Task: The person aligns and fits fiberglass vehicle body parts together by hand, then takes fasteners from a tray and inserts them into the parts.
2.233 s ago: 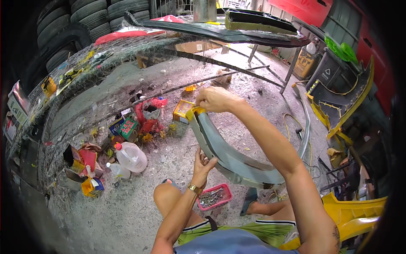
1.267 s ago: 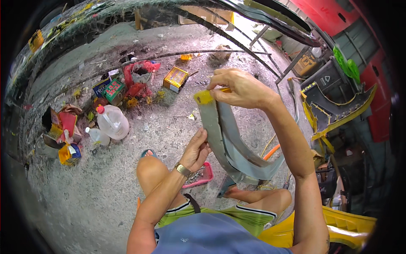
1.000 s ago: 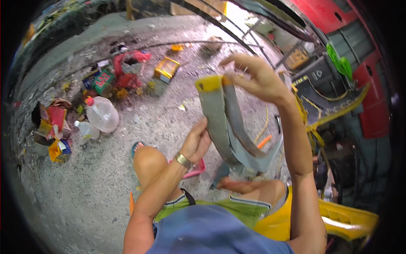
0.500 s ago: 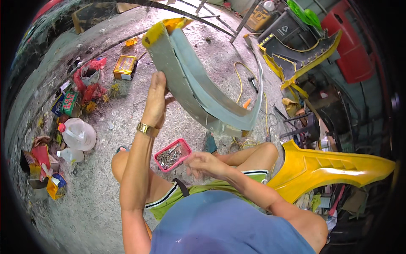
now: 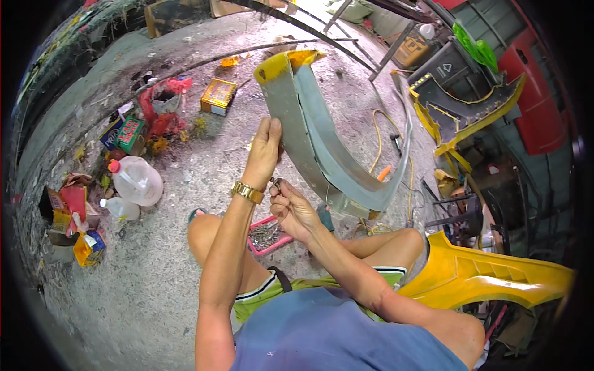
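Observation:
My left hand (image 5: 265, 147), with a gold-coloured watch at the wrist, grips the left edge of a curved grey body panel (image 5: 298, 142). The panel is held up in front of me; its upper end is painted yellow. Just below that wrist, my right hand (image 5: 293, 211) is closed in a pinch on a small dark metal piece (image 5: 275, 182), too small to name. Under my right hand a pink plastic basket (image 5: 272, 248) lies on the floor between my legs, holding many small metal fasteners (image 5: 265, 234). My right forearm and hand partly cover it.
A yellow fender (image 5: 495, 272) lies at my right; another yellow-edged panel (image 5: 464, 108) stands farther back. Plastic jugs (image 5: 139, 180), a gold tin (image 5: 218, 96) and rubbish are on the left. A yellow cord (image 5: 376, 139) and an orange-handled tool (image 5: 384, 172) lie beyond the grey panel.
My right hand has risen from beside the basket to near my left wrist and now pinches a small metal piece. The whole view has shifted, with things appearing farther right and lower.

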`<control>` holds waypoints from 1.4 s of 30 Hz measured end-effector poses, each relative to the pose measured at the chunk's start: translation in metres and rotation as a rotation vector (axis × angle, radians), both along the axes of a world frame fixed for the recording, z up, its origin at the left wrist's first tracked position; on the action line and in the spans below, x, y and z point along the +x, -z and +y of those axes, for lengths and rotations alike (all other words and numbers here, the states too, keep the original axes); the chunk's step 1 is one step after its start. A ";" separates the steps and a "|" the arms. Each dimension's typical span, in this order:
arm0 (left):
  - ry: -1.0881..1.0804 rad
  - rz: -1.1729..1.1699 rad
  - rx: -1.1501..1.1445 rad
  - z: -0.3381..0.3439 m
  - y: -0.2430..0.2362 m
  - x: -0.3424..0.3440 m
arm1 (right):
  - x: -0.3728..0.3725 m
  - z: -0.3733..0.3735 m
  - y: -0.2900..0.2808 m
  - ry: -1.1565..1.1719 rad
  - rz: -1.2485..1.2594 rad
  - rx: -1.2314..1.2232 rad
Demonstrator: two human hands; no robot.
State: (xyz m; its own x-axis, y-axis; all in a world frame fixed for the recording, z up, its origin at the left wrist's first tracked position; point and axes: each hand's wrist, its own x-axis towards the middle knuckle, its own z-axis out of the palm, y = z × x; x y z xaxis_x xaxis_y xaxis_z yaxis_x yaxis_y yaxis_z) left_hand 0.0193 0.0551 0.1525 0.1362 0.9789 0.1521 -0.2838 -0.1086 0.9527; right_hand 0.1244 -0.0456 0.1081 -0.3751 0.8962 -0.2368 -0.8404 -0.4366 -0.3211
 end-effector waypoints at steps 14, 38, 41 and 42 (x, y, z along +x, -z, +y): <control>-0.003 -0.268 -0.372 -0.013 0.003 0.002 | -0.018 0.005 0.014 0.169 -0.175 0.032; -0.055 -0.302 -0.508 -0.015 0.019 -0.008 | -0.025 0.000 0.019 0.208 -0.243 0.139; -0.014 -0.298 -0.522 -0.015 0.023 -0.015 | -0.027 0.002 0.019 0.198 -0.157 0.117; -0.014 -0.290 -0.515 -0.017 0.023 -0.015 | -0.028 0.003 0.021 0.189 -0.169 0.101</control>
State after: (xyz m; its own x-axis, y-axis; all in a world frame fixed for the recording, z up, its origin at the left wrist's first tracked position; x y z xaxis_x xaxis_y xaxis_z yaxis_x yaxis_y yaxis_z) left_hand 0.0040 0.0386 0.1296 0.1465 0.9379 -0.3146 -0.5426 0.3421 0.7672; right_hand 0.0967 -0.0421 0.0867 -0.1614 0.9688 -0.1880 -0.8346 -0.2357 -0.4979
